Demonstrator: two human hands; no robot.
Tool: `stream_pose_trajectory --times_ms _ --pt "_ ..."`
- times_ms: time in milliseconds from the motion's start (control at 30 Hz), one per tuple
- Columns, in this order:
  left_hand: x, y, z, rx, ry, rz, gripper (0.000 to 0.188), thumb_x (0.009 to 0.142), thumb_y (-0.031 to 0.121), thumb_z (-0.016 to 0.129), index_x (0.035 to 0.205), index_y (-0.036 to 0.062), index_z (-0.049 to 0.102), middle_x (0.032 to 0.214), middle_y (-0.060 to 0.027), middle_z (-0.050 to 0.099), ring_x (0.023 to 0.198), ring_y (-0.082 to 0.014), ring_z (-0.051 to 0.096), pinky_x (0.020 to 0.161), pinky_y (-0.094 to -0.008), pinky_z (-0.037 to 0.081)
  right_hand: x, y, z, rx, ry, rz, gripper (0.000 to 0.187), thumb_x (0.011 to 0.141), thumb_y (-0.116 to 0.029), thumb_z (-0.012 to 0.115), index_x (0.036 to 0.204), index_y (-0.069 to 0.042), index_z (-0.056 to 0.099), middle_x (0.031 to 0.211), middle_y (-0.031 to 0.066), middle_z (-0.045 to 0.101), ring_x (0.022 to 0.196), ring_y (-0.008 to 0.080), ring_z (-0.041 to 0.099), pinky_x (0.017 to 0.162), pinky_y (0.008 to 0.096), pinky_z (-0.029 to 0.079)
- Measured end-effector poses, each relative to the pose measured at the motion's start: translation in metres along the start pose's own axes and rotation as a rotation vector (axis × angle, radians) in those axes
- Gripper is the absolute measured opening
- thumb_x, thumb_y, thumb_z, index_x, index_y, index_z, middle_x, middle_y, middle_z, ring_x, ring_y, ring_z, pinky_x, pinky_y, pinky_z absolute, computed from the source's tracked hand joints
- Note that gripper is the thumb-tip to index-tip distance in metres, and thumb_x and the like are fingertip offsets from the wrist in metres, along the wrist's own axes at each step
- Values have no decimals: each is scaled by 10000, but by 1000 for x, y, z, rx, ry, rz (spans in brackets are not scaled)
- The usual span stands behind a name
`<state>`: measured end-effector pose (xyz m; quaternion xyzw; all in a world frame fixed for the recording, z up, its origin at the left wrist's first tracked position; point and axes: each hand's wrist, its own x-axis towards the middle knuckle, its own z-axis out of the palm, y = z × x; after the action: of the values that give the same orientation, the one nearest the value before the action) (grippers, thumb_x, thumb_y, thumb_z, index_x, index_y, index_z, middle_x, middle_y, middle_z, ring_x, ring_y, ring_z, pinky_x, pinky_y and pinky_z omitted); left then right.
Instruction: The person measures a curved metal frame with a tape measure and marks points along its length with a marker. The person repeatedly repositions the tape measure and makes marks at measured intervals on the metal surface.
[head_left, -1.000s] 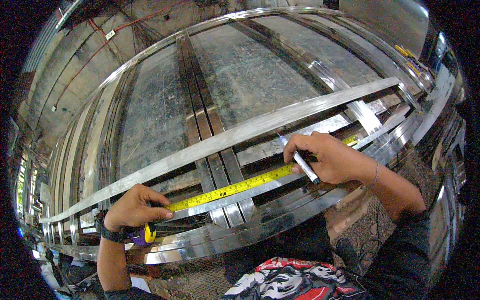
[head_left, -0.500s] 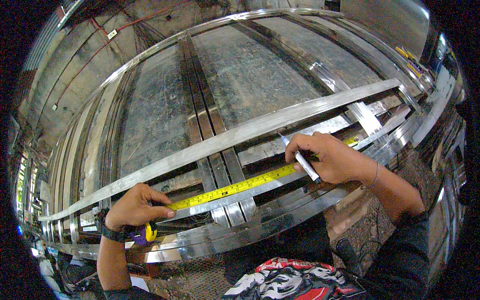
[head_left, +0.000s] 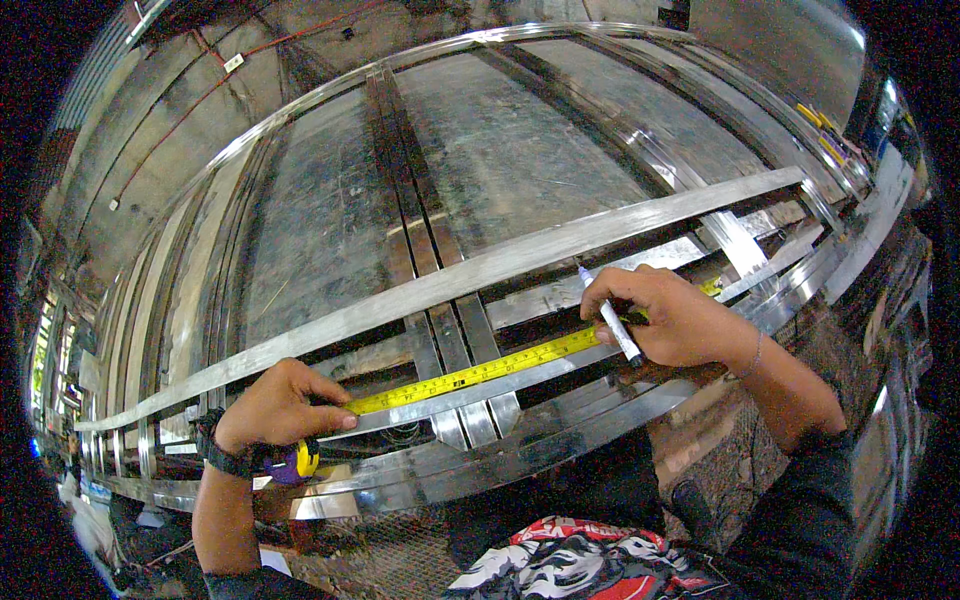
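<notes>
A yellow tape measure blade (head_left: 480,373) lies stretched along a narrow silver metal bar (head_left: 562,370) at the near side of the frame. My left hand (head_left: 285,405) pinches the blade between thumb and fingers. Below that palm shows the purple and yellow tape case (head_left: 297,463). My right hand (head_left: 672,318) is closed around a white marker pen (head_left: 616,330) with a dark end, its tip pointing up and away. The right fingers rest over the blade, which comes out again beyond them. What the lower right fingers touch is hidden.
A long flat metal bar (head_left: 500,275) lies slantwise across the frame, beyond the tape. Polished crosspieces (head_left: 735,240) and dark rails (head_left: 395,150) run away from me over grey panels (head_left: 500,130). Yellow-handled tools (head_left: 825,130) lie at the far right. Wire mesh (head_left: 405,550) is below.
The whole view has shifted slightly. Both hands keep their grips on the tape and the marker, with hardly any movement along the bar.
</notes>
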<state>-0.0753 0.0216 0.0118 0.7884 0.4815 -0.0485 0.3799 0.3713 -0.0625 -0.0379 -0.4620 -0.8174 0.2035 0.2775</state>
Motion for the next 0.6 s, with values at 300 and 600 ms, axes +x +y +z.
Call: stream_pose_trajectory --times_ms 300,600 --pt "-2 -1 0 -22 19 -25 279 892 237 872 1040 4 829 837 -89 804 753 -111 693 719 -304 555 -1 -3 -7 159 62 25 272 925 -65 766 1177 -72 663 1013 139 746 973 302 743 860 402 560" --pt "-3 2 3 -27 42 -74 288 863 223 895 1013 -13 828 781 -62 784 713 -82 662 668 -285 537 -52 -20 -12 318 848 -29 318 1124 -271 607 1291 -2 632 883 89 703 793 144 667 707 279 542"
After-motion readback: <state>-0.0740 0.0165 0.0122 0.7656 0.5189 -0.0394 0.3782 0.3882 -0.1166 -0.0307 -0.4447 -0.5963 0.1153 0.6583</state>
